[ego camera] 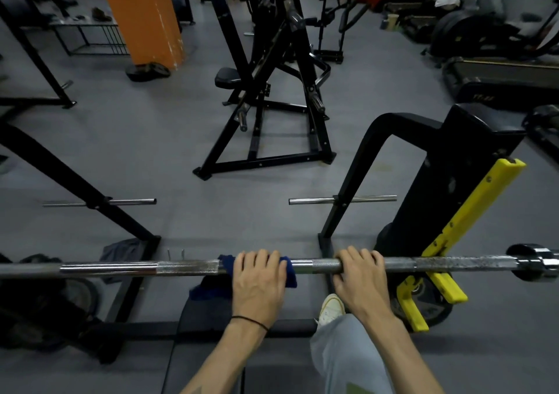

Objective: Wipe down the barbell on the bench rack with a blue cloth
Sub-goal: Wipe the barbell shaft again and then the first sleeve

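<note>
A steel barbell (181,267) lies level across the bench rack, running the whole width of the view. A dark blue cloth (289,274) is wrapped over the bar near its middle, with a loose end hanging below on the left. My left hand (259,281) grips the cloth around the bar, fingers curled over the top. My right hand (361,275) grips the bare knurled bar just to the right of the cloth. The bar's right sleeve (535,262) shows at the right edge.
The rack's right upright (472,164) carries yellow catches (472,212) under the bar. A black bench pad (208,348) lies below my arms, with my leg and white shoe (331,309) beside it. Black machine frames (272,91), an orange pillar (145,15) and weight plates stand beyond.
</note>
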Demonstrator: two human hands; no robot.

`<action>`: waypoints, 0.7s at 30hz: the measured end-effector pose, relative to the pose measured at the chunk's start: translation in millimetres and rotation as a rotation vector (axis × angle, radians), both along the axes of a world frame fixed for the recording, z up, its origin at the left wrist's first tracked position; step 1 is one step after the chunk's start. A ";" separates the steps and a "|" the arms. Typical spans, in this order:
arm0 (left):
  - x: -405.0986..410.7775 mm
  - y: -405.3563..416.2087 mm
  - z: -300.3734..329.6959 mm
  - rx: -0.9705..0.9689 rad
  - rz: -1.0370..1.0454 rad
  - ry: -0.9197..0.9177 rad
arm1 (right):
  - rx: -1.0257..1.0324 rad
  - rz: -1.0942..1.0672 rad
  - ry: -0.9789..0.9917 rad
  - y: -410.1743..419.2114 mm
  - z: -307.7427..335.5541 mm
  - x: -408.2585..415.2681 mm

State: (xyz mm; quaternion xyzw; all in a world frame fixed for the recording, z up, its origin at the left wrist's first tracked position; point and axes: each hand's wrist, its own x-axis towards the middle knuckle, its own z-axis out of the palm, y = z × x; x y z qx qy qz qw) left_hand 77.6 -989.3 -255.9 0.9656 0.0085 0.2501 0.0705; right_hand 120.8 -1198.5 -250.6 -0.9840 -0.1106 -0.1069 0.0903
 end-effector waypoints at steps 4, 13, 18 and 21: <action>11.2 -55.2 -16.8 -0.022 -0.185 -0.009 | 0.034 0.006 -0.121 11.4 -1.6 -3.0; -17.5 25.9 -30.7 -0.010 -0.246 -0.047 | 0.024 0.157 -0.234 8.5 -19.4 -7.4; -13.2 18.4 -22.8 -0.120 0.080 -0.021 | 0.059 0.095 -0.276 10.2 -16.8 -3.4; -4.6 -48.3 -24.5 -0.123 0.031 0.024 | 0.069 0.098 -0.264 13.3 -16.7 -3.3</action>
